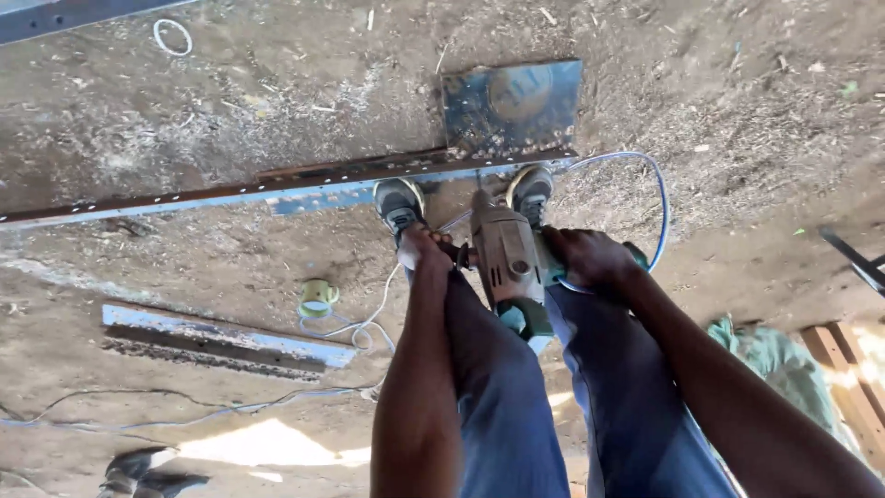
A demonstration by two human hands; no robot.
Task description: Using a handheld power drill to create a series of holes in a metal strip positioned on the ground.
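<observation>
We gripped the grey-and-green electric hand drill with both hands — left hand closed on its side handle, right hand closed on its rear grip — its long axis pointing straight ahead and down onto the long perforated steel angle bar beyond our shoes.

This is a rough open-air metal workshop: a dirt floor strewn with shavings, a long drilled steel angle bar, a rusty metal plate, loose cables, and an electric drill at work.
</observation>
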